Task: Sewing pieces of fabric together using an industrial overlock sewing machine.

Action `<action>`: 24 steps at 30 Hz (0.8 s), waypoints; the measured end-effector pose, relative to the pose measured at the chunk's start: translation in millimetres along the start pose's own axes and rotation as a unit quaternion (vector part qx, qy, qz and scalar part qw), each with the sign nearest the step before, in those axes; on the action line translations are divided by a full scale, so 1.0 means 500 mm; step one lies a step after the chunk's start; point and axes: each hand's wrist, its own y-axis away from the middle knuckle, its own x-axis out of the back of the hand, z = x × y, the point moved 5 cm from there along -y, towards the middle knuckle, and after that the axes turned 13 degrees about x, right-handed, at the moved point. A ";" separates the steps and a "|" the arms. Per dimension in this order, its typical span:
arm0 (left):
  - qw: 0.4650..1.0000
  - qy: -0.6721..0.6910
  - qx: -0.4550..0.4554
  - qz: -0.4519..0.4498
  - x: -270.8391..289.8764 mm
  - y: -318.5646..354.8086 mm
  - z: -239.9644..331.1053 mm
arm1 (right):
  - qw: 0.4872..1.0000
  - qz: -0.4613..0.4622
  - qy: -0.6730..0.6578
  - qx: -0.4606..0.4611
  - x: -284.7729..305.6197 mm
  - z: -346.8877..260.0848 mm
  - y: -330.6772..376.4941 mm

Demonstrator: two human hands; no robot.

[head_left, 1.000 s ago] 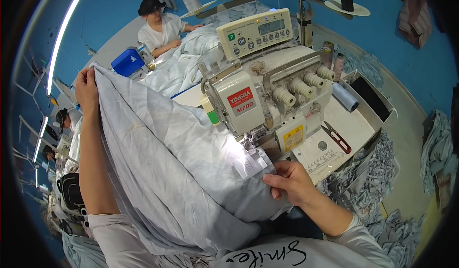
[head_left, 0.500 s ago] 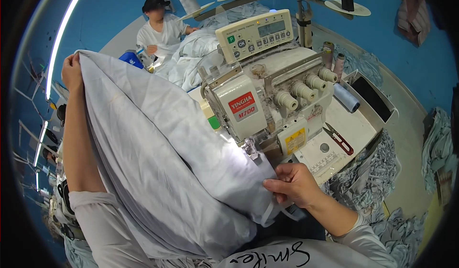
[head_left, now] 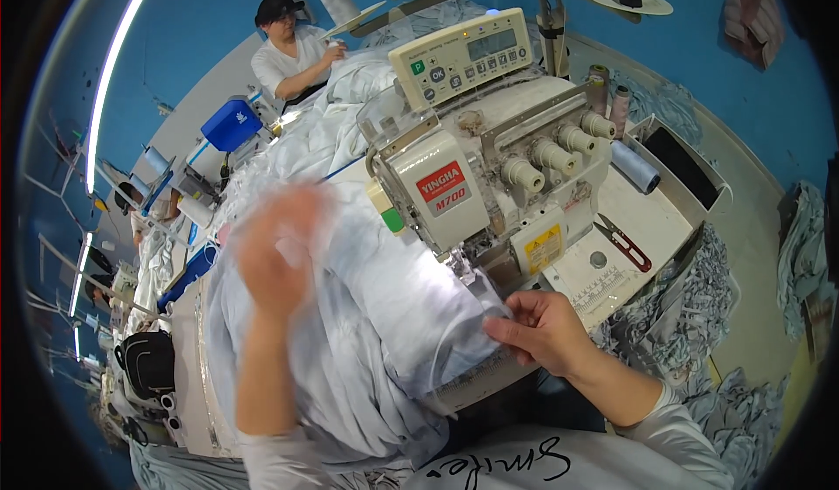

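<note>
A large pale grey-blue fabric [head_left: 384, 315] lies draped over the table in front of a cream overlock sewing machine [head_left: 454, 184]. My right hand [head_left: 542, 328] pinches the fabric's edge just below the machine's presser foot [head_left: 461, 267]. My left hand [head_left: 280, 254] is raised over the fabric's left part and is blurred by motion, so its grip cannot be made out. My left forearm runs down across the cloth toward the lower edge.
Red-handled snips [head_left: 625, 243] lie on the white table to the right of the machine, near a grey thread cone [head_left: 634, 165]. Grey fabric scraps [head_left: 682, 306] pile up at the right. A person in white [head_left: 293, 48] works at the back beside a blue box [head_left: 232, 123].
My left hand, which held the fabric up high at the left, has swung down and toward the machine. The cloth has dropped onto the table. My right hand stays at the presser foot.
</note>
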 end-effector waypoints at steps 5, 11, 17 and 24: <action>0.970 -0.009 -0.041 -0.239 -0.108 0.154 0.206 | 0.982 -0.012 0.175 0.074 -0.016 -0.018 0.036; 0.980 -0.085 -0.053 -0.172 -0.141 0.160 0.193 | 0.721 -0.007 0.445 0.532 -0.049 -0.115 0.123; 0.991 -0.028 -0.079 -0.102 -0.142 0.170 0.172 | 0.788 -0.044 0.406 0.460 -0.031 -0.147 0.107; 0.988 -0.025 -0.093 -0.122 -0.139 0.174 0.175 | 0.984 -0.018 0.160 0.076 -0.001 -0.004 0.002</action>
